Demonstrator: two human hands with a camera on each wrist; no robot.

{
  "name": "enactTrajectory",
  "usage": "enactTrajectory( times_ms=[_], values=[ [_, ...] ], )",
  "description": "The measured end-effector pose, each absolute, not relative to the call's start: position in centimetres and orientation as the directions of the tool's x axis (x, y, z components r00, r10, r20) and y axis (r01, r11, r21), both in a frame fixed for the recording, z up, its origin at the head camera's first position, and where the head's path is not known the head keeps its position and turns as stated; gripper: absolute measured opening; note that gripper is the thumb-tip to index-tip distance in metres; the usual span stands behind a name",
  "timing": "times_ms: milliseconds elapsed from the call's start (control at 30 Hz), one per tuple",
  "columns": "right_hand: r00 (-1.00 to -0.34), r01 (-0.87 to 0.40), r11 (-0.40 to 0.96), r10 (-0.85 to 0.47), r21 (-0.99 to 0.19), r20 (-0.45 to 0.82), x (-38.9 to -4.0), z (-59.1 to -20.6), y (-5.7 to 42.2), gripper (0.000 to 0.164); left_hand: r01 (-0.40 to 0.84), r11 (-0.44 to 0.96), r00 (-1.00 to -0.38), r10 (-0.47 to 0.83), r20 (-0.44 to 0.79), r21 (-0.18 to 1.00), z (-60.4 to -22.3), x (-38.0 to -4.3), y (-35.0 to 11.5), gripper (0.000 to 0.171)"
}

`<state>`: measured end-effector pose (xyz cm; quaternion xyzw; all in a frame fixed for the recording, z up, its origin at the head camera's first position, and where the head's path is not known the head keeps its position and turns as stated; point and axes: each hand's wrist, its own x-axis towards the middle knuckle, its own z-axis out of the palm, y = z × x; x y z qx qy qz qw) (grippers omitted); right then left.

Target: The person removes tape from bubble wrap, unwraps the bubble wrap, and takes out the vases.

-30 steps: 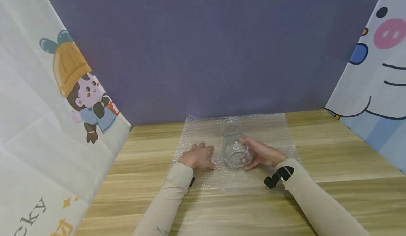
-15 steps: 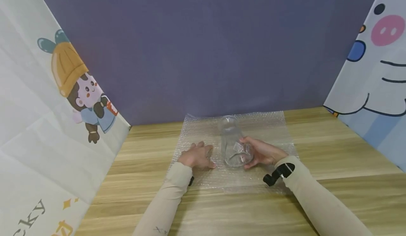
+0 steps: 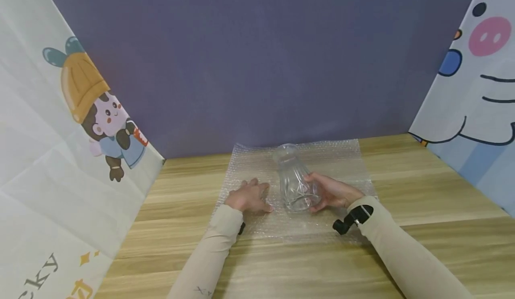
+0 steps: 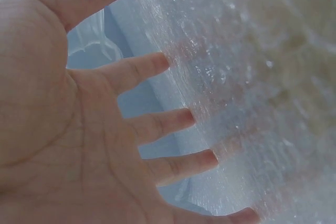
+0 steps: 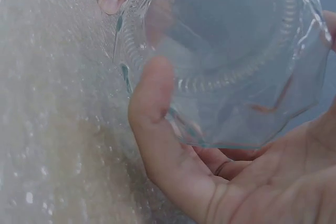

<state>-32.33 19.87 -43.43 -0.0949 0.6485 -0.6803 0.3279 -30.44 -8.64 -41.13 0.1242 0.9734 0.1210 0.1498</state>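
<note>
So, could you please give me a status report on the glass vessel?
Right hand gripping glass vessel near its base. Left hand spread at bubble wrap. Vessel's mouth toward the purple backdrop; no obstruction seen.

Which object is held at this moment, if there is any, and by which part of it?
The right hand grips the clear, faceted glass vase by its lower body, near the base. The left hand, spread on the clear bubble-wrap sheet, holds nothing.

Lettering legible to me in the head view: on the white printed panel (image 3: 36, 169) at left, dark letters (image 3: 37, 277) reading "cky", their word cropped; below, an orange character (image 3: 82, 288), cut off, unreadable; on the left sleeve (image 3: 207, 256), a small X-like mark (image 3: 198, 290).
</note>
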Motion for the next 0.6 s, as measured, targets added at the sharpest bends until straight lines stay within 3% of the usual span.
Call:
enactTrajectory(
  times_ms=[200, 467, 600],
  values=[
    [-0.766, 0.301, 0.045, -0.584, -0.952, -0.270, -32.31, -43.19, 20.29, 0.024, 0.211, 0.937, -0.925, 0.283, -0.255, 0.277, -41.16, -30.62, -8.61, 0.086],
    [-0.755, 0.303, 0.045, -0.598, -0.952, -0.269, -32.19, -43.17, 20.09, 0.030, 0.209, 0.936, -0.924, 0.283, -0.256, 0.282, -41.04, -30.42, -8.81, 0.086],
    [-0.760, 0.309, 0.018, -0.596, -0.951, -0.259, -32.11, -43.27, 20.11, 0.026, 0.211, 0.935, -0.923, 0.287, -0.256, 0.286, -41.10, -30.37, -8.67, 0.085]
  ],
)
